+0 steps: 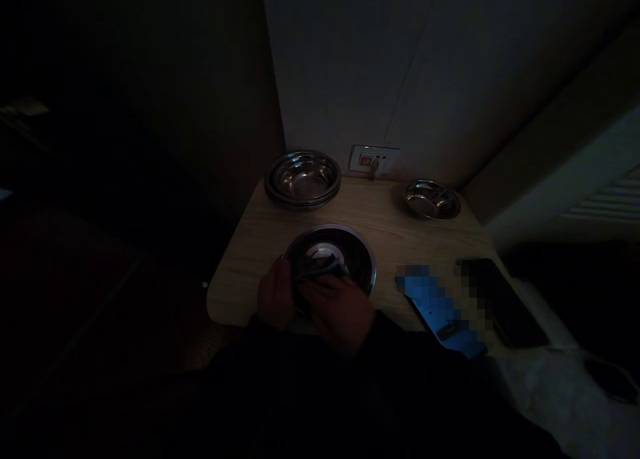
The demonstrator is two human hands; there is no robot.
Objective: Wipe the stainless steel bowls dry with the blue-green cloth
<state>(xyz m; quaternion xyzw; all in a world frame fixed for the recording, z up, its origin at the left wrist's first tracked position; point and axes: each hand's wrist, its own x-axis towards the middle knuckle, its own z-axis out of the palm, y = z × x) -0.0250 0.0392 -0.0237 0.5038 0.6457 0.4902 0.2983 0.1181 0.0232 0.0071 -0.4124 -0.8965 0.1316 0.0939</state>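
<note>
The left hand [277,296] is gripping the bowl [353,252], probably steadying it; the right hand [343,309] is holding dark cloth [325,266] inside.

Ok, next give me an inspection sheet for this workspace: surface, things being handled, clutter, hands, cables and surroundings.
Surface: wood-grain tabletop, dimly lit.
Things handled: metal bowl near the front edge; dark cloth-like piece inside it.
Clutter: stacked bowls back left; another bowl back right; blue flat object, partly pixelated, and dark flat object at right.
Hands: left hand grips the handled bowl's left rim; right hand is on the cloth-like piece, its grip unclear.
Cables: nothing seen.
Surroundings: pale wall with a socket panel behind; deep shadow left.
</note>
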